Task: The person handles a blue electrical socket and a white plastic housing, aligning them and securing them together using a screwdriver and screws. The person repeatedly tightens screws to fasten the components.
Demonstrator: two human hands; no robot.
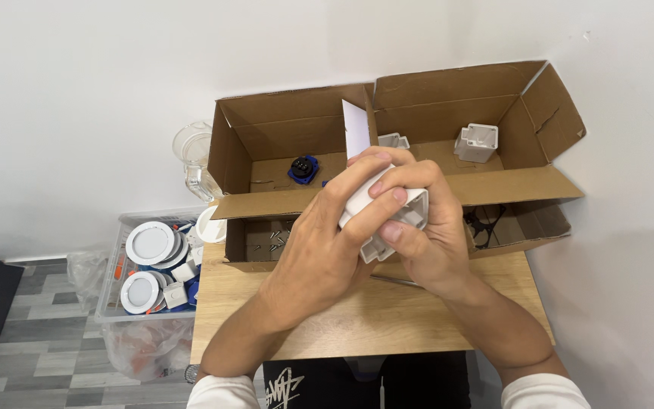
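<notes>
Head view: left hand (319,250) and right hand (425,235) both clasp a white plastic box housing (403,216) above the worktop (357,318), before the cardboard boxes (281,129); advisable: keep grip firm, fingers clear of its open face

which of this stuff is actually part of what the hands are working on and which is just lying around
In hand:
- white plastic box, held by the left hand and right hand
- matching white boxes in the right cardboard box
- screws in the front compartment, possibly

Lying about:
- blue and black part
- glass jug
- clear bin of round white lights
- black wire piece
</notes>
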